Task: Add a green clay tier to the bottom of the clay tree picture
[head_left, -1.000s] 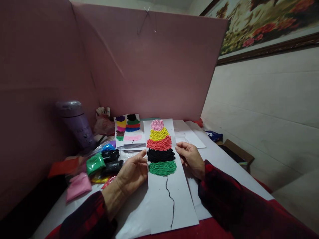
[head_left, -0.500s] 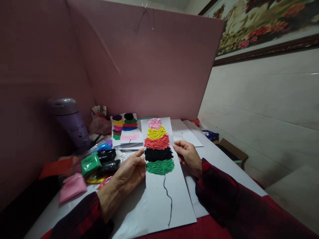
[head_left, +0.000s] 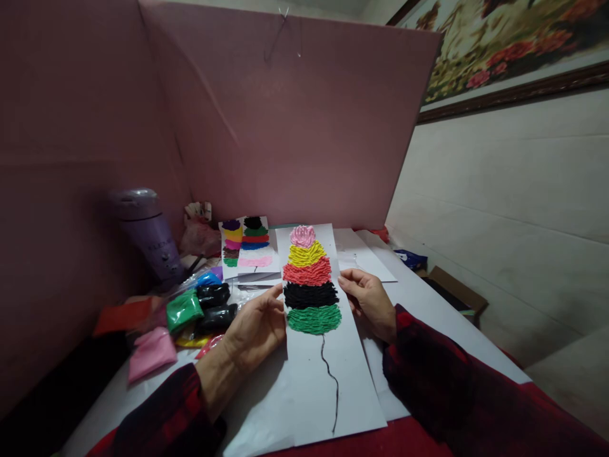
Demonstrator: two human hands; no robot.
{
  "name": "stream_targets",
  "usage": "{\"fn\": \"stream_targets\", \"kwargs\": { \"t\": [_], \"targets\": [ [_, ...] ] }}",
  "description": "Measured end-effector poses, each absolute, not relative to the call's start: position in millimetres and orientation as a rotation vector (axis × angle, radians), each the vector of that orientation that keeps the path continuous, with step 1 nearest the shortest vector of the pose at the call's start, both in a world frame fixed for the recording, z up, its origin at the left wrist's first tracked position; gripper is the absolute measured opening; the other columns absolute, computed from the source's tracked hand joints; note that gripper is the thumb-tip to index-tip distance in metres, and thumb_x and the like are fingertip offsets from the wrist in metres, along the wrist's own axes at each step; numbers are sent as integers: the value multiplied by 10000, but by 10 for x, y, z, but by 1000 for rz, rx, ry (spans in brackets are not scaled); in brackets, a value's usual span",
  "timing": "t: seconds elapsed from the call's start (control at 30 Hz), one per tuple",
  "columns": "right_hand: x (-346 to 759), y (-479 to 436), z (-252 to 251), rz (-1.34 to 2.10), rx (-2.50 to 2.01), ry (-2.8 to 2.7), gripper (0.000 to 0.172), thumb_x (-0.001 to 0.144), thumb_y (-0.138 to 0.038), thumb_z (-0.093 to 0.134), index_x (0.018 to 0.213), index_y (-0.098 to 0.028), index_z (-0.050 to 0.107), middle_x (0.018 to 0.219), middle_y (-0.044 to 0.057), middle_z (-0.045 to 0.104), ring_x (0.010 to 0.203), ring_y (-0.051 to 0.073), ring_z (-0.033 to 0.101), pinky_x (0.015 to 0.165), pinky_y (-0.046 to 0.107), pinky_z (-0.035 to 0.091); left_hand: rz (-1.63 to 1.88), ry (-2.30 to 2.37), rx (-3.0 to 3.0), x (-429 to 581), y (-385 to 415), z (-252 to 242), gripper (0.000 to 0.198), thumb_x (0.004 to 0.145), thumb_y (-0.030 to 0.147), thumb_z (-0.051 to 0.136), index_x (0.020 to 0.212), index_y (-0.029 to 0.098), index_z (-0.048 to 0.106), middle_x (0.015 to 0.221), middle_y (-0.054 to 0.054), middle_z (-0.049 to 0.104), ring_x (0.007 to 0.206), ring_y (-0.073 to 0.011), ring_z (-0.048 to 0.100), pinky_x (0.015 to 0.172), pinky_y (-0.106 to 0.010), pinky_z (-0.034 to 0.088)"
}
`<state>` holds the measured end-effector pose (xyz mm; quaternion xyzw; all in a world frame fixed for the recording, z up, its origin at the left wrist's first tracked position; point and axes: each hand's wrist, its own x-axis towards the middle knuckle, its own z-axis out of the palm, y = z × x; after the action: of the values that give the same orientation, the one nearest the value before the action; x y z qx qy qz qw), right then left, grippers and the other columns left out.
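The left hand (head_left: 254,330) pinches the left edge of a white paper strip (head_left: 328,387), thumb on top beside the black band. The right hand (head_left: 368,301) grasps the right edge, fingers curled; both sleeves are dark red.

The strip lies lengthwise at the middle of the table (head_left: 428,311). It carries stacked clay bands (head_left: 310,296), from far to near pink, yellow, red, black and green, above a thin black line (head_left: 330,374).

Bags (head_left: 183,311) of coloured clay lie left, near a purple flask (head_left: 147,231). Smaller cards (head_left: 247,247) lie beyond. A pink board (head_left: 304,120) stands behind, with a painting (head_left: 504,44) far right.
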<state>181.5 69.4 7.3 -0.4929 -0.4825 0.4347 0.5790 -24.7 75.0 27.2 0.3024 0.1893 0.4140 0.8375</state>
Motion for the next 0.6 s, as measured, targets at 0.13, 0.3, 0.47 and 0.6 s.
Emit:
{"fn": "stream_targets", "kwargs": {
  "t": [0.13,0.3,0.47,0.6],
  "targets": [
    [1823,710,52,1009,-1154,-1117,256,707,-388,664,807,-167,582,511,-53,525,342,51,315,304,180,204,874,412,635,-255,762,263,465,733,-48,412,1144,117,551,847,-64,680,638,-129,648,682,-239,540],
    [1839,726,47,979,-1153,-1103,251,702,-386,664,796,-164,591,507,-52,531,336,48,311,306,181,192,824,496,697,-273,764,233,533,633,-58,442,1129,113,543,801,-50,674,559,-115,609,598,-222,522],
    [1839,728,54,961,-1151,-1101,239,708,-381,661,790,-167,594,504,-52,528,336,50,316,308,181,194,827,546,735,-265,760,230,502,619,-62,465,1076,120,567,746,-28,671,505,-83,582,517,-154,478],
    [1832,730,40,961,-1142,-1107,230,722,-381,657,788,-172,588,513,-51,529,338,50,308,309,183,193,834,570,719,-255,756,233,414,677,-46,484,1036,125,598,737,-33,682,494,-64,585,428,-100,404]
  ]
}}
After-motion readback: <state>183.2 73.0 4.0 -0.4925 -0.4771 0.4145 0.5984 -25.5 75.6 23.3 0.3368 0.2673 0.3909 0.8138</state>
